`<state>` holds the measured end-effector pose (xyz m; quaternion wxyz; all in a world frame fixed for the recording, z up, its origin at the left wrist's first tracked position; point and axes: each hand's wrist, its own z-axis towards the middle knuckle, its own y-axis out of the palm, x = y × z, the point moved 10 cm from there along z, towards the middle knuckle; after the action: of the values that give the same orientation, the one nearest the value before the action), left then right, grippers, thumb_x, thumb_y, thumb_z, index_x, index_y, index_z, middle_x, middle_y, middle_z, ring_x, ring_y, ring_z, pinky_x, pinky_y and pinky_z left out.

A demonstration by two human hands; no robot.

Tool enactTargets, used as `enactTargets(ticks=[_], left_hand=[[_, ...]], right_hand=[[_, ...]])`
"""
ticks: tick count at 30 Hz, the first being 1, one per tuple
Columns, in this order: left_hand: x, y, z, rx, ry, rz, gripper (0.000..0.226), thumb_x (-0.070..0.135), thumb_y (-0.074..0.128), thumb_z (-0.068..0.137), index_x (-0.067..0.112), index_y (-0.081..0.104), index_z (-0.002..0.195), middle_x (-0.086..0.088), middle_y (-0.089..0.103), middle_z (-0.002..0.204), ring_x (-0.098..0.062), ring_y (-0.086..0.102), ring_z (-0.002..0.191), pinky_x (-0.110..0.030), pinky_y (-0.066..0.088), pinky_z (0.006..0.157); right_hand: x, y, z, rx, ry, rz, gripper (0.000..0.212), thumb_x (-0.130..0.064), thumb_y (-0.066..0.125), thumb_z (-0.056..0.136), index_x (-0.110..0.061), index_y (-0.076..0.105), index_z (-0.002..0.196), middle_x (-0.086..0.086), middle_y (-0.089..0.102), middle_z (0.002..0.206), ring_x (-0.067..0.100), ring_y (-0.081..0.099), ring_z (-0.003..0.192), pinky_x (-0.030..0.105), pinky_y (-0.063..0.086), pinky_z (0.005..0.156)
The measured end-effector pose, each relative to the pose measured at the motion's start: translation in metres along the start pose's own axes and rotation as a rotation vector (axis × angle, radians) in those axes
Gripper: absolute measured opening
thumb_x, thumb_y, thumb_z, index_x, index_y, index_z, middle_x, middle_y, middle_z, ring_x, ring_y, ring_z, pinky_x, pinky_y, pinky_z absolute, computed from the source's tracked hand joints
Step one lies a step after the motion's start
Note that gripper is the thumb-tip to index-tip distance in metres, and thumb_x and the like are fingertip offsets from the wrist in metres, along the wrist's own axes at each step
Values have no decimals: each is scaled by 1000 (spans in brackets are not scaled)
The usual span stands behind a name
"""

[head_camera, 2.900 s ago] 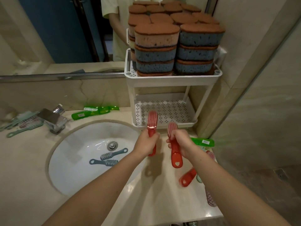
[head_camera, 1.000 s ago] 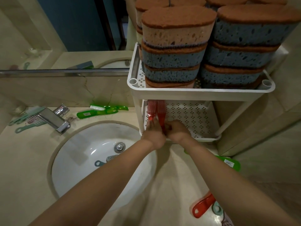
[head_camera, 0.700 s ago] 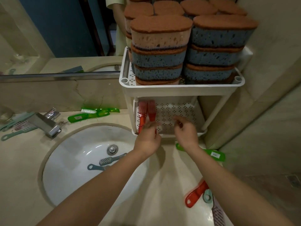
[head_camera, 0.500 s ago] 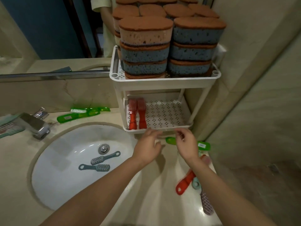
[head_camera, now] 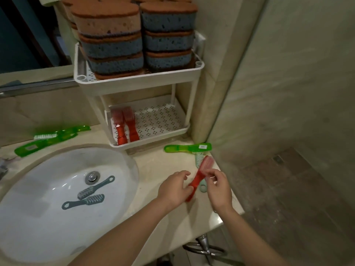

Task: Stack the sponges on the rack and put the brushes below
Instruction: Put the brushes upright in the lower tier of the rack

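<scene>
Both hands close on a red brush at the right end of a bathroom counter: the left hand curls round the handle end, while the right hand appears to pinch it just below the bristles. The brush lies slanted over a pale brush, with a green brush just beyond it. On the rack against the wall, the sponges stand stacked in two piles on the top shelf, so that half of the job looks finished. Two more red ones lie side by side at the left of the lower tray, most of which is bare. The step in hand appears to be collecting a third brush for that tray. The next move calls for lifting it clear of the pale brush beneath and sliding it under the top shelf beside the pair. Other brushes wait: two grey ones in the sink and green ones behind it.
</scene>
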<state>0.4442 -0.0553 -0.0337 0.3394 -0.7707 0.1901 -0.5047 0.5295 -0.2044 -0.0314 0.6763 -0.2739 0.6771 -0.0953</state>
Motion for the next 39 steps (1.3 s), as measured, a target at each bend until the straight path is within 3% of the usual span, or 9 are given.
enactTargets(ticks=[8,13,16,21,24,27,31,34,39], left_hand=[[12,27,14,11,-15,138,62,32,64,83,26,42,141,0,61,125,-21,57,114,-36,50,88],[14,39,21,19,-16,198,41,27,62,84,25,52,124,-2,60,115,-24,58,107,-37,49,84],[12,43,23,-5,-23,194,33,33,60,87,24,55,118,-1,63,111,-24,61,103,-36,49,81],[9,45,25,-35,-22,125,21,29,46,94,18,57,107,-5,60,108,-27,60,96,-38,48,77],[2,37,23,-18,-21,16,14,29,41,96,21,50,103,-4,62,99,-24,60,85,-38,48,71],[-11,23,23,7,-35,-120,4,24,41,95,25,43,99,1,65,89,-22,62,75,-42,52,70],[-33,1,26,90,-111,-236,12,18,41,93,30,42,95,0,64,81,-21,62,68,-45,53,66],[-44,-10,29,145,-164,-302,17,18,42,95,35,42,95,3,63,80,-18,62,65,-44,53,64],[-50,-14,30,170,-242,-523,24,10,43,93,33,48,91,2,64,77,-13,58,55,-38,48,54]], right_hand=[[25,-10,-8,-19,73,-17,10,-29,60,94,-30,67,100,-13,59,98,-3,58,82,27,51,72],[27,-13,-5,-41,105,20,12,-32,60,94,-26,67,102,-8,61,102,6,61,79,33,52,75],[27,-15,-3,-54,113,22,7,-29,61,93,-31,63,100,-8,62,105,5,61,83,32,52,77],[19,-16,10,-38,108,51,30,-9,57,86,-32,61,102,-3,59,111,6,59,91,22,48,77],[8,-15,28,-32,93,29,36,-9,57,86,-27,61,117,-1,52,119,13,57,106,28,48,91],[-9,-9,50,-54,32,-97,43,-10,54,89,-19,54,130,4,50,131,20,50,119,35,42,102],[-41,17,75,-189,-152,-422,53,-10,54,86,-15,47,139,6,48,139,25,42,128,33,36,104],[-46,40,90,-322,-191,-617,62,-12,51,84,-16,37,145,6,38,149,25,30,139,36,30,110],[-46,57,106,-337,-282,-969,64,-22,54,82,-18,36,144,2,43,146,26,33,134,36,31,104]])
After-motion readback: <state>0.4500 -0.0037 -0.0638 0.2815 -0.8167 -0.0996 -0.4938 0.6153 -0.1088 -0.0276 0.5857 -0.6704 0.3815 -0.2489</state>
